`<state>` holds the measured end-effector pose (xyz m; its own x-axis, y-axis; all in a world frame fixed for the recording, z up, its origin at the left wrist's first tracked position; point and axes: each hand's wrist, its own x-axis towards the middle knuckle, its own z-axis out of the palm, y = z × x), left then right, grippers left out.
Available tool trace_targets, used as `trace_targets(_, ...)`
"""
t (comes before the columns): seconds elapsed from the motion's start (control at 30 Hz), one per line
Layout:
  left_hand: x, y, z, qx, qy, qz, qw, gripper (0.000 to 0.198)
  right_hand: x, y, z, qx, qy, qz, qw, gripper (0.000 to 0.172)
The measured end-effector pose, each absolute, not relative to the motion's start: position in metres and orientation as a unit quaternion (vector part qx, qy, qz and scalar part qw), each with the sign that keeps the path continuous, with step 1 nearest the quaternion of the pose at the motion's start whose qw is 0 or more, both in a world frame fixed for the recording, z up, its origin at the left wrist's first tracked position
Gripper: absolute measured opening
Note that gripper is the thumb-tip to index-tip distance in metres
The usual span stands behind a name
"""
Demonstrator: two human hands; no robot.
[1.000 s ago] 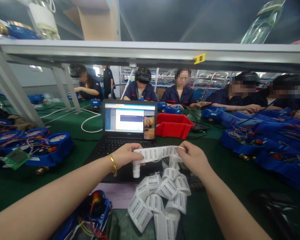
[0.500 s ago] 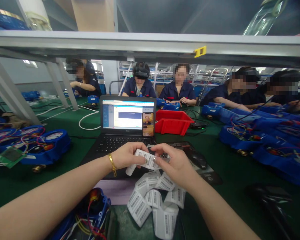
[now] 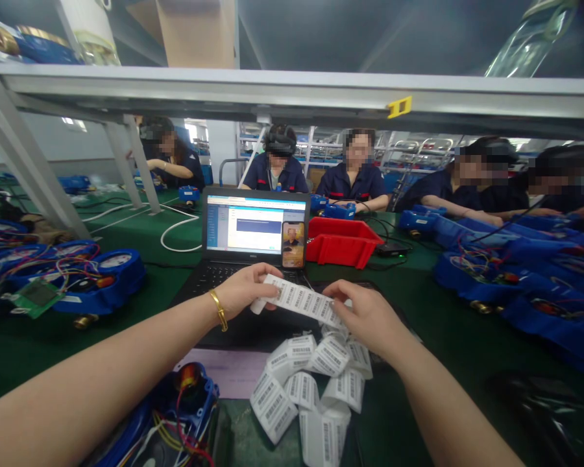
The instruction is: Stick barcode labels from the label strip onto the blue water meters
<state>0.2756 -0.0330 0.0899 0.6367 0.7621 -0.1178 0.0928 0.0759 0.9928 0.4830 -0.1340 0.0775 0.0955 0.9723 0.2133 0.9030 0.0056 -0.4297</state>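
A strip of white barcode labels (image 3: 304,299) is stretched between my two hands, above the front of the black laptop (image 3: 214,272). My left hand (image 3: 253,285), with a gold bracelet at its wrist, pinches the strip's left end. At the right, my right hand (image 3: 365,314) grips the same strip between thumb and fingers. More of the label strip lies in a curled heap (image 3: 299,389) on the table below. Leaning against the laptop screen is a phone (image 3: 292,245).
A red bin (image 3: 343,243) stands right of the laptop. Blue housings with wires lie at left (image 3: 111,272), right (image 3: 477,279) and near front (image 3: 185,408). A dark handheld device (image 3: 540,408) is at lower right. A metal shelf (image 3: 292,87) spans overhead. Several people sit opposite.
My hands have moved apart, and a longer, straighter length of the label strip shows between them. The whole view has shifted slightly.
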Motion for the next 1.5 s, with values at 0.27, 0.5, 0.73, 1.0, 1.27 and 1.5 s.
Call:
trace_targets(0.27,0.275,-0.032,0.091,0.649,0.341,0.264,0.627,0.033,0.493,-0.134,0.079,-0.719,-0.650,0.094,0.229,0.016)
trace_targets(0.5,0.279,-0.041,0.087,0.686,0.288,0.216,0.633,0.035,0.461,-0.140,0.077,-0.550,-0.670,0.225,0.445,0.022)
trace_targets(0.73,0.277,-0.040,0.091,0.672,0.279,0.231,0.646,0.049,0.455,-0.139,0.073,-0.584,-0.670,0.157,0.431,0.015)
trace_targets(1.0,0.277,-0.038,0.094,0.639,0.282,0.257,0.667,0.036,0.467,-0.137,0.076,-0.633,-0.678,0.101,0.360,0.013)
trace_targets(1.27,0.280,-0.043,0.089,0.652,0.255,0.203,0.684,0.037,0.448,-0.140,0.075,-0.477,-0.698,0.166,0.507,0.011)
trace_targets(1.5,0.281,-0.050,0.095,0.628,0.248,0.184,0.714,0.033,0.444,-0.142,0.075,-0.459,-0.721,0.099,0.510,0.016)
